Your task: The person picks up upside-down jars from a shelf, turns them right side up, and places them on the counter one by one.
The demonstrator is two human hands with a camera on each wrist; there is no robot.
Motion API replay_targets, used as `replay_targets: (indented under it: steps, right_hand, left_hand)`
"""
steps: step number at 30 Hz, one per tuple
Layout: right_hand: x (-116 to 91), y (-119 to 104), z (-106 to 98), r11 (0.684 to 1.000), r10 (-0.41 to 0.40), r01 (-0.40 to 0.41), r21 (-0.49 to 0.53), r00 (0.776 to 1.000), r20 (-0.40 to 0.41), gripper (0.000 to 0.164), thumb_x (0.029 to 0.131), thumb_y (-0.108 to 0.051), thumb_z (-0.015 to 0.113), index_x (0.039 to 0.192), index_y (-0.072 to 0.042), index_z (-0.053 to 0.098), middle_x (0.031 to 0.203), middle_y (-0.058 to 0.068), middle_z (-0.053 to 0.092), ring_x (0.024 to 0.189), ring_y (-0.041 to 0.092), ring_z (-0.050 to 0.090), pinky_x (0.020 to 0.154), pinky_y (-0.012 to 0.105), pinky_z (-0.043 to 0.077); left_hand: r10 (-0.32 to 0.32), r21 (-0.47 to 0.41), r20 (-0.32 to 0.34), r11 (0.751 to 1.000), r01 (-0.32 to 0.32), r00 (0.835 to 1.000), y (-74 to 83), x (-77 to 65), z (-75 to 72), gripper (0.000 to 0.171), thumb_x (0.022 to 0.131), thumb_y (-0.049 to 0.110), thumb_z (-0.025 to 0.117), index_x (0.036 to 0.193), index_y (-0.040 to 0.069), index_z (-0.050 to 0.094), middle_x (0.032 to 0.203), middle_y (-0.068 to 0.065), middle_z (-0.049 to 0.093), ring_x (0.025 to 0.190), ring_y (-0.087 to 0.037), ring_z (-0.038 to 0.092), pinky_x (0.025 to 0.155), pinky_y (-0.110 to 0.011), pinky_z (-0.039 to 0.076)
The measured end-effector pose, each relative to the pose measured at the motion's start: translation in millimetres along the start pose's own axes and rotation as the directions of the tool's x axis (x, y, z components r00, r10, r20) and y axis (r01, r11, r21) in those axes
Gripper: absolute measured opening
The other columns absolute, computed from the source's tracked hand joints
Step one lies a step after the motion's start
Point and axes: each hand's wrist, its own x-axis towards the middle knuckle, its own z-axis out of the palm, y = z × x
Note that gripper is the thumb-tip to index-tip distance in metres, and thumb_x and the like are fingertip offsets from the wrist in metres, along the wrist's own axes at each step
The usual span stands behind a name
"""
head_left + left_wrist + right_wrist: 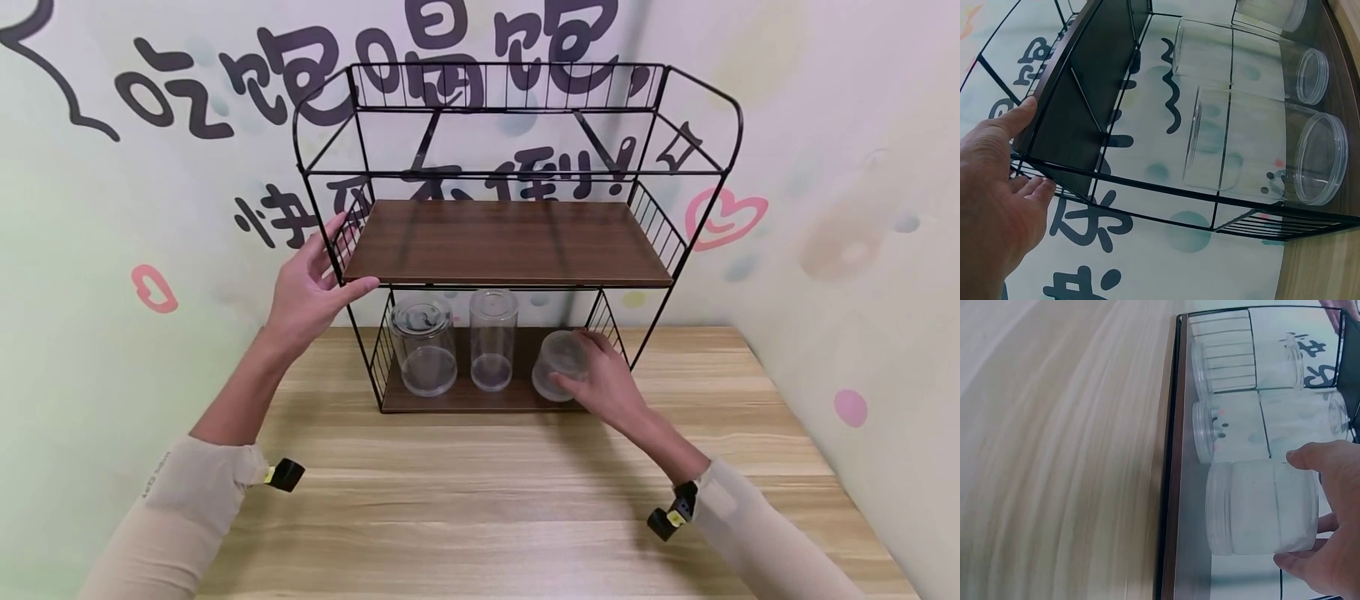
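A black wire shelf rack with two dark brown boards stands against the wall. My left hand (pixel 300 292) grips its left side at the upper board (pixel 502 242); the thumb lies on the board's front corner, and the other fingers reach around the side wires. On the lower board (pixel 465 404), my right hand (pixel 606 382) holds a short clear jar (pixel 1263 509) between thumb and fingers, at the right end. To its left stand a tall narrow clear jar (pixel 492 342) and a wider clear jar (pixel 425 354), both upright and apart from my hands.
Under the rack is a light wood-grain table (pixel 465 500), reaching toward me. Behind and to the right rise pale walls (pixel 847 250) with black lettering and coloured shapes. The rack's top tier (pixel 517 174) is a bare wire frame with a rail.
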Motion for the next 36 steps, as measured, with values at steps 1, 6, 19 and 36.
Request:
replay_targets:
  steps: [1,6,19,36]
  right_hand:
    - [-1,-2,0,1.000,-0.006,0.006,0.002,1.000,-0.005,0.078,0.084,-0.031,0.090,0.142,0.009,0.057,0.144,0.033,0.057,0.130,0.049,0.058,0.106,0.063,0.051]
    - [-8,-8,-3,0.999,-0.023,0.024,0.027,1.000,-0.018,0.077,0.084,-0.030,0.090,0.142,0.009,0.058,0.145,0.032,0.057,0.128,0.049,0.059,0.103,0.064,0.052]
    - [-25,-37,-10,0.990,-0.033,0.036,0.134,0.999,-0.021,0.077,0.082,-0.030,0.092,0.145,0.002,0.060,0.142,0.021,0.060,0.121,0.038,0.064,0.092,0.051,0.059]
    - [-39,-79,-4,0.800,0.009,0.006,0.599,1.000,-0.022,0.068,0.087,-0.009,0.088,0.148,-0.002,0.058,0.138,0.016,0.062,0.115,0.031,0.067,0.090,0.031,0.064]
  left_hand:
    - [0.001,-0.003,-0.007,1.000,-0.001,1.000,-0.3,-0.4,0.8,0.087,0.089,-0.004,0.081,0.164,0.014,0.040,0.168,-0.014,0.040,0.155,-0.028,0.039,0.123,-0.037,0.040]
    - [0.014,-0.027,-0.051,1.000,-0.016,0.999,-2.3,-1.9,5.8,0.087,0.088,-0.007,0.081,0.163,0.009,0.041,0.167,-0.012,0.041,0.155,-0.028,0.039,0.121,-0.030,0.042]
    - [0.181,-0.173,-0.382,0.949,-0.263,0.906,2.8,-25.8,17.2,0.089,0.083,-0.020,0.077,0.160,-0.001,0.038,0.164,-0.010,0.044,0.155,-0.024,0.038,0.129,-0.032,0.031]
    - [0.326,-0.129,-0.579,0.869,-0.478,0.747,1.8,-80.9,54.8,0.062,0.078,-0.015,0.074,0.137,-0.010,0.057,0.128,-0.017,0.063,0.125,-0.032,0.058,0.114,-0.036,0.049]
